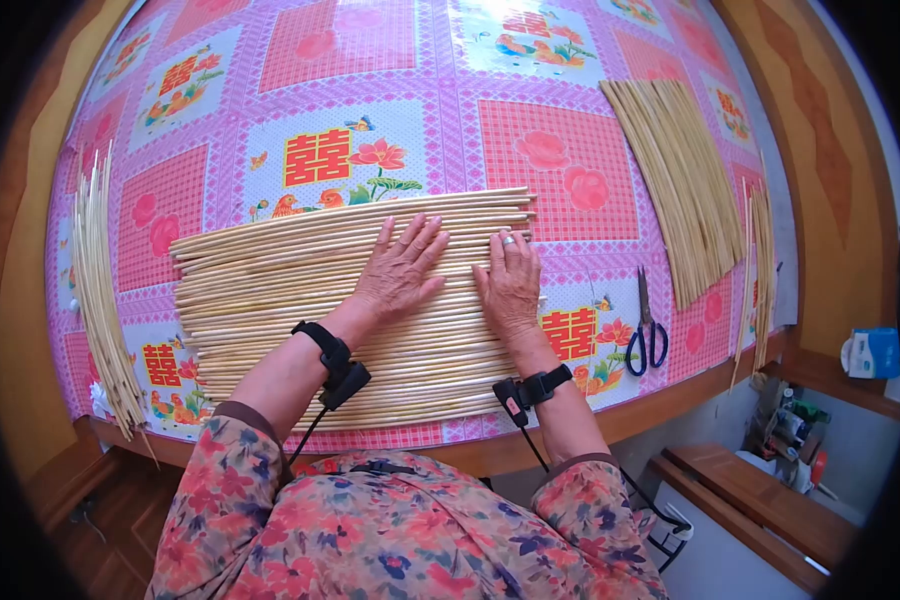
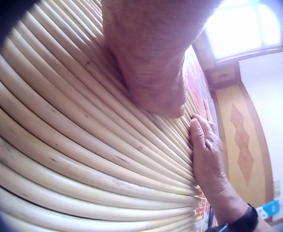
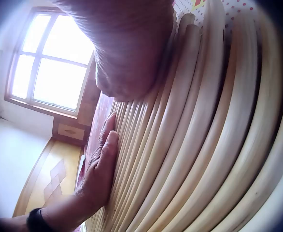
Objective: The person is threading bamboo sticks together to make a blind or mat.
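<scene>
Pale, thin peeled sticks (image 1: 260,300) lie side by side in a wide flat layer in front of the person. The left hand (image 1: 398,275) rests flat on the upper middle of the layer, fingers spread and pointing away. Close to the right ends of the sticks, the right hand (image 1: 511,285) lies with extended fingers on top, a ring on one finger. In the left wrist view, the stick surface (image 2: 83,140) runs under the left palm, with the right hand (image 2: 210,157) beyond. The right wrist view shows uneven stick ends (image 3: 192,36) beside the right hand (image 3: 132,53).
A patterned pink cloth (image 1: 545,215) covers the table. Dark-handled scissors (image 1: 644,320) and a browner slatted mat (image 1: 680,190) lie to the right. Loose sticks lie at the left edge (image 1: 95,280) and the right edge (image 1: 762,270). The wooden table edge (image 1: 630,415) is near the body.
</scene>
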Motion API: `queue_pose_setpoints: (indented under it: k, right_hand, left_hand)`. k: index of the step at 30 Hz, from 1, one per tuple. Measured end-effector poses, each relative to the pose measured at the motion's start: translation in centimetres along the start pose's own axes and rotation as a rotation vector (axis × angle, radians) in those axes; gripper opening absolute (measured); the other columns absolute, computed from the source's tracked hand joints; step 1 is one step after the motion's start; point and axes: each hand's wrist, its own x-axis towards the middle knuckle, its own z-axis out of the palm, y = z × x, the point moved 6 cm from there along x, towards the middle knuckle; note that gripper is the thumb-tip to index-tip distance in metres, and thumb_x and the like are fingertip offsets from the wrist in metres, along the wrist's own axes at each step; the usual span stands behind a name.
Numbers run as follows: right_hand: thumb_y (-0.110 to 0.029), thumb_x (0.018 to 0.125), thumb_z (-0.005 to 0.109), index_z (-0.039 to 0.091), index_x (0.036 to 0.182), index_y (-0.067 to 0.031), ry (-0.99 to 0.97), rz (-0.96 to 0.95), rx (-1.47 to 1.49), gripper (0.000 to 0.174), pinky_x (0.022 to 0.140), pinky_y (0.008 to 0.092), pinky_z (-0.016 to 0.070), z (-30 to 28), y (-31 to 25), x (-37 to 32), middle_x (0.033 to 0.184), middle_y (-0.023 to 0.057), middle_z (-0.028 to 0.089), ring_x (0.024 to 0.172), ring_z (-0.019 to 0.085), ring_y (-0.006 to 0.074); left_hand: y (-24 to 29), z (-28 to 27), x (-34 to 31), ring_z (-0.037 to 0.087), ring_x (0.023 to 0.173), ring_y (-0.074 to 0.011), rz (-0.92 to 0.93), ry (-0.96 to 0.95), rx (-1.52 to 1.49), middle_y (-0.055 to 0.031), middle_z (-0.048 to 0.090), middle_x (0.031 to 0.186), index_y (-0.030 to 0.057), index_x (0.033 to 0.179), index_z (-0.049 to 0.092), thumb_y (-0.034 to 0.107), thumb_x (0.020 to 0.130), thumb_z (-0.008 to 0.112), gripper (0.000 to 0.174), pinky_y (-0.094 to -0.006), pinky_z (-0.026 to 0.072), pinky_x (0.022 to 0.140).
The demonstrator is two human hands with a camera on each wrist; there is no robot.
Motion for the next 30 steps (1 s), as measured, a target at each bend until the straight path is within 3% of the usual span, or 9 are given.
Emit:
queue_pose_setpoints:
  k: [7,21,27,30]
  right_hand:
    - [-0.029,0.078,0.056,0.037,0.123,0.0013,0.034,0.034,0.031,0.058,0.102,0.0444,0.0193,0.0,0.0,0.2,0.127,0.0167,0.037,0.123,0.028,0.0298]
    - [-0.03,0.081,0.05,0.031,0.129,-0.0003,-0.13,0.088,-0.078,0.059,0.105,0.0432,0.0124,2.2,-0.2,0.5,0.136,0.0161,0.026,0.129,0.019,0.029]
    - [-0.03,0.083,0.048,0.031,0.128,-0.0009,-0.1,0.007,-0.096,0.056,0.104,0.0451,0.0113,2.5,-0.2,0.8,0.137,0.0152,0.026,0.129,0.018,0.0286]
    - [-0.035,0.087,0.042,0.033,0.128,-0.0015,0.044,-0.035,-0.102,0.054,0.104,0.0461,0.011,0.5,-1.6,2.3,0.137,0.0145,0.026,0.13,0.017,0.0281]
  left_hand:
    - [-0.1,-0.3,-0.1,0.013,0.132,-0.0215,-0.01,0.012,-0.019,-0.0073,0.021,0.14,0.0099,0.133,0.028,0.041,0.085,0.039,0.059,-0.0428,0.0009,0.106]
    - [-0.4,0.7,-0.4,0.015,0.131,-0.0229,0.029,0.132,-0.111,-0.0118,0.023,0.139,0.0051,0.13,0.032,0.046,0.083,0.039,0.062,-0.0451,0.0017,0.106]
    - [-0.4,0.8,-0.5,0.012,0.132,-0.0224,0.017,0.155,-0.083,-0.0102,0.02,0.141,0.0064,0.133,0.026,0.051,0.084,0.035,0.066,-0.0464,0.0006,0.106]
    - [-0.4,0.6,-0.6,0.012,0.132,-0.0223,0.009,0.158,-0.07,-0.0095,0.02,0.141,0.0065,0.133,0.027,0.052,0.082,0.037,0.069,-0.0466,0.0013,0.106]
